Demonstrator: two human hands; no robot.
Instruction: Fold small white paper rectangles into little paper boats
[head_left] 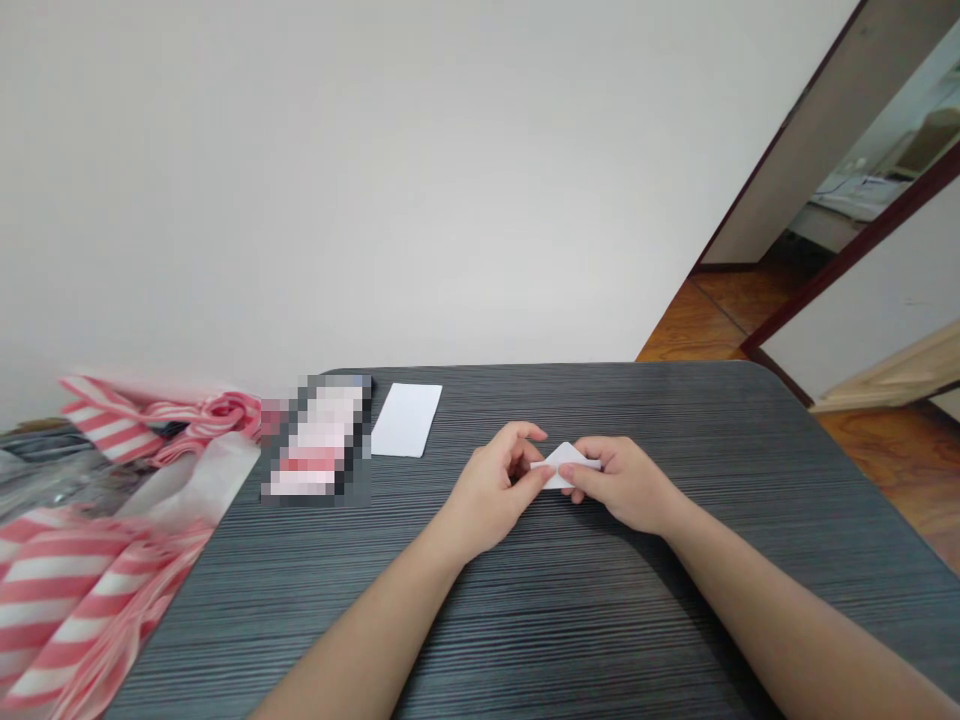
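A small piece of folded white paper [564,456] is held between my two hands, its upper part coming to a point and a flap sticking out on each side. My left hand [496,487] pinches its left side, thumb on the near face, with the index finger raised and curved above. On the right side, my right hand [621,482] grips it, thumb pressed on the front and the other fingers behind. The paper is above the dark table, and my fingers hide part of its lower folds.
A stack or sheet of white paper [407,420] lies on the dark wood-grain table [712,430], left of my hands. Beside it is a blurred-out phone-like object [319,440]. Red-and-white striped cloth [67,590] is heaped off the table's left edge. A white wall [450,180] stands behind.
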